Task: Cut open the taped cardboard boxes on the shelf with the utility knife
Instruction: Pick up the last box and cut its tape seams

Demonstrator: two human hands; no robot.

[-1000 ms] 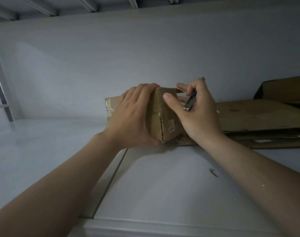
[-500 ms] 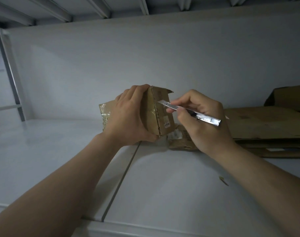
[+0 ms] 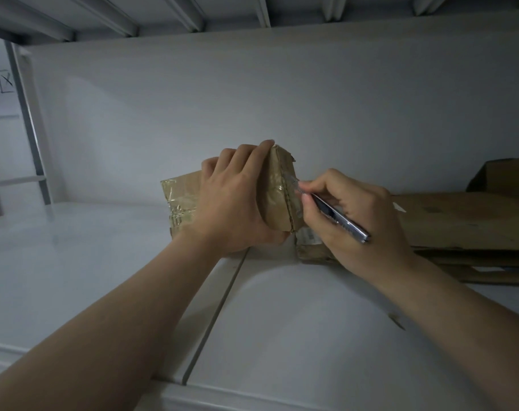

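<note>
Now utility knife (image 3: 341, 222) tip meets the box (image 3: 277, 191) tape seam, no longer hovering — cut likely starting; left hand (image 3: 231, 203) grips box, right hand (image 3: 368, 209) pinches knife.

Dim, grey, low-contrast shot: brightest on the left part of the shelf (image 3: 74, 256), which has a soft sheen, w/ a pale patch on the back wall (image 3: 110, 129) and darker tones toward the right. A soft-edged shadow sits on the shelf just under the box (image 3: 277, 200). Beams (image 3: 193, 13) at top fan out from wide-angle distortion; the utility knife (image 3: 341, 218) blade looks slightly smeared.
</note>
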